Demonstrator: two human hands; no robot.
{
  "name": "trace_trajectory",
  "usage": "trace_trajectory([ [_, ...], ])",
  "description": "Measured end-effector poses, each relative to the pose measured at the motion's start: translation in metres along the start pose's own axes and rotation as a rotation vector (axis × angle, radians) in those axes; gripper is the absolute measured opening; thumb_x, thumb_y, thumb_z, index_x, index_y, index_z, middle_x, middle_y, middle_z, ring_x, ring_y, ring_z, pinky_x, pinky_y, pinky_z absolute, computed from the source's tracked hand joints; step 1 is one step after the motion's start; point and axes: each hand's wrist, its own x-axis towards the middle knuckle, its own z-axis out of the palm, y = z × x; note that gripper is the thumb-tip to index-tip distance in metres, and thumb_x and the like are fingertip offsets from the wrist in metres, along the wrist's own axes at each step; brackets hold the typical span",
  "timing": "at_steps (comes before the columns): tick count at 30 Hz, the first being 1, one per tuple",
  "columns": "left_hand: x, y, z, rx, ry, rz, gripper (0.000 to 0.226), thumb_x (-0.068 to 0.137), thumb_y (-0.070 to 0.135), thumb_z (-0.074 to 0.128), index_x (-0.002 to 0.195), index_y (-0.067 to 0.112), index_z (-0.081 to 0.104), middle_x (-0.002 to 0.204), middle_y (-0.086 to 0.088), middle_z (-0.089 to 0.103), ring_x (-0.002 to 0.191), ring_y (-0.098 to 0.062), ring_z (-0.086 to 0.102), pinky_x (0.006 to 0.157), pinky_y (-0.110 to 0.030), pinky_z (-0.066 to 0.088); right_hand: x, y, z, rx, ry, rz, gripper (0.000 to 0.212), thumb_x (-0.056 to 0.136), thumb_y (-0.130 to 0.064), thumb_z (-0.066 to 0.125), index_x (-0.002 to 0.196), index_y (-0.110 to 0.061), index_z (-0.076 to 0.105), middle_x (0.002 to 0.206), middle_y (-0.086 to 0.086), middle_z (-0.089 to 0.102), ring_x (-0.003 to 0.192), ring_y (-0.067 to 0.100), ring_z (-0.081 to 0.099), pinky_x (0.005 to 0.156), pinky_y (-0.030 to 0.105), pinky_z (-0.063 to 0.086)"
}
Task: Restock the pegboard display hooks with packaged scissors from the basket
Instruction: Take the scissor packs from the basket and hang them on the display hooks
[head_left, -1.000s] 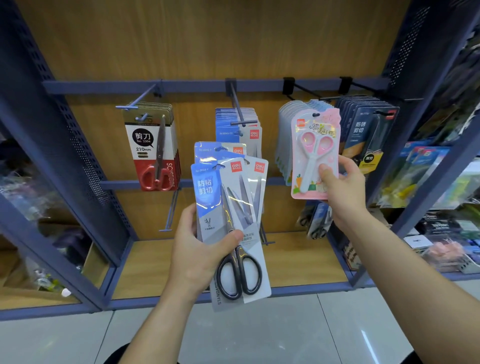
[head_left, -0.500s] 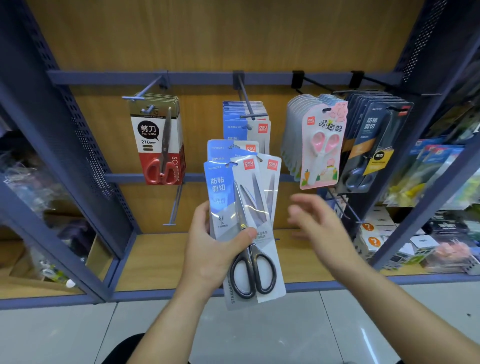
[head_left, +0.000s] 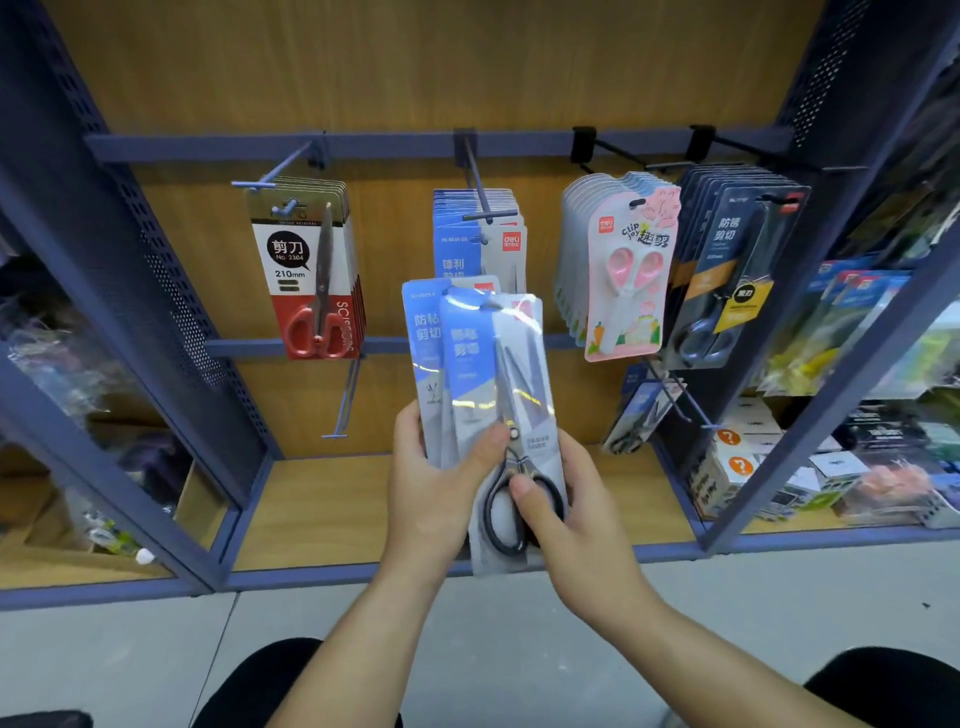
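Observation:
My left hand (head_left: 431, 499) grips a fanned stack of blue-and-grey scissor packs (head_left: 483, 374) in front of the display. My right hand (head_left: 566, 514) pinches the lower part of the front pack, thumb on the black scissor handles (head_left: 498, 514). Behind the stack, a hook (head_left: 480, 182) carries matching blue packs (head_left: 478, 239). The pink scissors pack (head_left: 628, 275) hangs at the front of its hook to the right. Red-handled scissors (head_left: 311, 270) hang on the left hook. The basket is not in view.
Dark scissor packs (head_left: 737, 270) hang at the far right. An empty hook (head_left: 345, 395) juts from the lower rail, and another lower hook holds packs (head_left: 639, 410). A wooden shelf (head_left: 322, 514) lies below. Blue perforated uprights (head_left: 171, 291) frame the bay; boxed goods (head_left: 769, 467) fill the right shelf.
My right hand let go of the pink scissors pack, which now hangs on its hook, then came down and took hold of the front pack in my left hand's stack.

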Motion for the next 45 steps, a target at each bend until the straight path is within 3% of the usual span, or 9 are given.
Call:
trace_trajectory([
  [6,-0.003,-0.002,0.002,0.018,0.015,0.055,0.070,0.068,0.026,0.085,0.131,0.017,0.054,0.114,0.007,0.075,0.105,-0.008,0.072,0.081,-0.021,0.058,0.003,0.009,-0.003,0.135,0.142,0.076,0.033,0.098,-0.014,0.065,0.123,-0.026,0.048,0.107,-0.022,0.072,0.103,0.002,0.069,0.087,0.024,0.055],
  [11,-0.002,-0.005,-0.004,0.079,0.014,0.068,0.065,0.075,0.013,0.088,0.132,0.018,0.056,0.120,0.003,0.074,0.107,-0.011,0.072,0.091,-0.032,0.059,0.002,0.010,-0.015,0.206,0.179,0.128,0.029,0.096,-0.015,0.068,0.116,-0.023,0.048,0.099,-0.013,0.076,0.096,0.004,0.071,0.082,0.025,0.056],
  [14,-0.004,-0.006,-0.005,0.094,0.003,0.056,0.063,0.074,0.012,0.088,0.129,0.021,0.058,0.116,0.004,0.075,0.104,-0.010,0.073,0.088,-0.030,0.060,-0.004,0.011,-0.021,0.245,0.183,0.158,0.030,0.096,-0.018,0.071,0.117,-0.020,0.049,0.100,-0.006,0.076,0.098,0.008,0.071,0.084,0.028,0.057],
  [20,-0.012,-0.011,-0.004,0.162,-0.041,0.021,0.057,0.074,0.009,0.089,0.117,0.031,0.060,0.106,0.006,0.077,0.094,-0.007,0.075,0.081,-0.027,0.058,-0.023,0.013,-0.039,0.277,0.147,0.222,0.030,0.096,-0.010,0.067,0.120,-0.017,0.050,0.089,-0.012,0.077,0.082,-0.001,0.071,0.068,0.016,0.053],
  [24,-0.017,-0.013,-0.004,0.203,-0.079,0.007,0.053,0.076,0.006,0.088,0.111,0.032,0.059,0.105,0.004,0.077,0.086,-0.002,0.074,0.072,-0.017,0.056,-0.037,0.017,-0.063,0.237,0.197,0.263,0.033,0.095,-0.013,0.070,0.121,-0.020,0.051,0.101,-0.007,0.079,0.096,0.009,0.074,0.072,0.019,0.056],
  [30,-0.031,-0.016,0.005,0.238,-0.154,-0.007,0.057,0.075,0.007,0.089,0.117,0.030,0.059,0.109,0.003,0.076,0.096,-0.013,0.075,0.078,-0.027,0.059,-0.060,0.027,-0.092,0.208,0.258,0.277,0.032,0.095,-0.008,0.070,0.120,-0.019,0.053,0.101,-0.004,0.079,0.093,0.011,0.075,0.073,0.023,0.057],
  [34,-0.039,-0.023,0.010,0.289,-0.237,-0.027,0.058,0.075,0.006,0.089,0.121,0.024,0.058,0.111,0.002,0.076,0.099,-0.014,0.074,0.080,-0.028,0.058,-0.071,0.041,-0.109,0.190,0.315,0.299,0.031,0.093,-0.006,0.071,0.116,-0.021,0.056,0.096,-0.014,0.078,0.091,0.007,0.075,0.071,0.021,0.058],
  [40,-0.036,-0.048,0.012,0.383,-0.338,-0.081,0.060,0.075,0.005,0.089,0.120,0.029,0.057,0.107,0.011,0.076,0.097,-0.005,0.073,0.079,-0.025,0.056,-0.091,0.105,-0.130,0.149,0.447,0.446,0.030,0.089,-0.015,0.078,0.112,-0.025,0.061,0.091,0.010,0.078,0.078,0.021,0.072,0.067,0.034,0.053],
  [45,-0.021,-0.084,0.028,0.458,-0.344,-0.160,0.059,0.075,0.013,0.091,0.120,0.032,0.058,0.110,0.011,0.076,0.101,-0.011,0.073,0.093,-0.044,0.059,-0.083,0.166,-0.151,0.129,0.429,0.578,0.027,0.091,-0.011,0.076,0.113,-0.021,0.063,0.089,0.008,0.078,0.077,0.021,0.073,0.065,0.029,0.051],
])
